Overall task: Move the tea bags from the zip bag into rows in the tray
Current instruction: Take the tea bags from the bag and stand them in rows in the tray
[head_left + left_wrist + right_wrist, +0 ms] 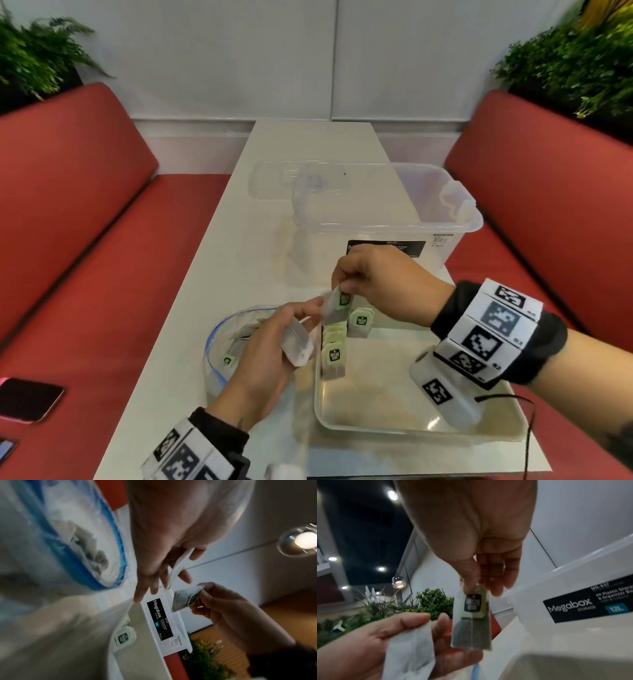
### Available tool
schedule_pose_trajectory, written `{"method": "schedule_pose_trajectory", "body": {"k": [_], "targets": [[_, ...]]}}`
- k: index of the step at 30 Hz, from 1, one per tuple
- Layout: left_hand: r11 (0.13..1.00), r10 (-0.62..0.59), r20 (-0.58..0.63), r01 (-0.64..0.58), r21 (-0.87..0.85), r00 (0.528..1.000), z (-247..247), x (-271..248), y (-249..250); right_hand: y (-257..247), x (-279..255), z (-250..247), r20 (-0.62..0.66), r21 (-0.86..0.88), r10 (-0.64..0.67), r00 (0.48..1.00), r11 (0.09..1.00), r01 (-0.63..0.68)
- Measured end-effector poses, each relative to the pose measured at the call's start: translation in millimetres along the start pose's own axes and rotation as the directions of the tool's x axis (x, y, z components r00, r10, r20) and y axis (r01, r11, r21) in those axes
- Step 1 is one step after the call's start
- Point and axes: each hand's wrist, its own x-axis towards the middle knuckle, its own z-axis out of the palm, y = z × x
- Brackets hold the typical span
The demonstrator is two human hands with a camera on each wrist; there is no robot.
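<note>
My right hand pinches a tea bag by its green-tagged top, and it hangs over the far left corner of the clear tray. The right wrist view shows this tea bag dangling from the fingertips. My left hand holds a second, pale tea bag just left of the tray, above the zip bag. Inside the tray a row of tea bags stands along the left wall, with another tea bag at the far edge. More bags lie in the zip bag.
A large clear storage box with a black label stands right behind the tray. The narrow white table runs between two red benches. Two phones lie on the left bench. A cable hangs from my right wrist over the tray's right side.
</note>
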Motion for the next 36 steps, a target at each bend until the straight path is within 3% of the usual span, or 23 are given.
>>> {"method": "schedule_pose_trajectory", "body": {"k": [4, 8, 14, 18, 22, 36], "targets": [[0.92, 0.133, 0.154, -0.18, 0.349, 0.979, 7, -4, 1, -3, 3, -1, 0.068, -0.02, 0.055, 0.996, 0.998, -0.054], [0.872, 0.092, 0.204, -0.177, 0.456, 0.975, 10, 0, 3, -7, 2, 0, 0.055, 0.003, 0.053, 0.997, 0.999, -0.053], [0.889, 0.053, 0.188, -0.132, 0.439, 0.981, 8, 3, -3, 3, 0, -4, 0.091, -0.066, 0.107, 0.99, 0.993, -0.101], [0.956, 0.047, 0.071, -0.065, 0.285, 0.996, 3, 2, -7, 18, 0, -1, 0.068, -0.218, 0.193, 0.979, 0.96, -0.174], [0.967, 0.045, 0.003, -0.044, 0.252, 0.999, 1, -3, -6, 37, 3, 20, 0.116, -0.384, 0.232, 0.966, 0.907, -0.172], [0.978, 0.041, -0.054, -0.029, 0.208, 0.998, -4, -12, -11, 66, 9, 75, 0.186, -0.584, 0.284, 0.941, 0.802, -0.127]]}}
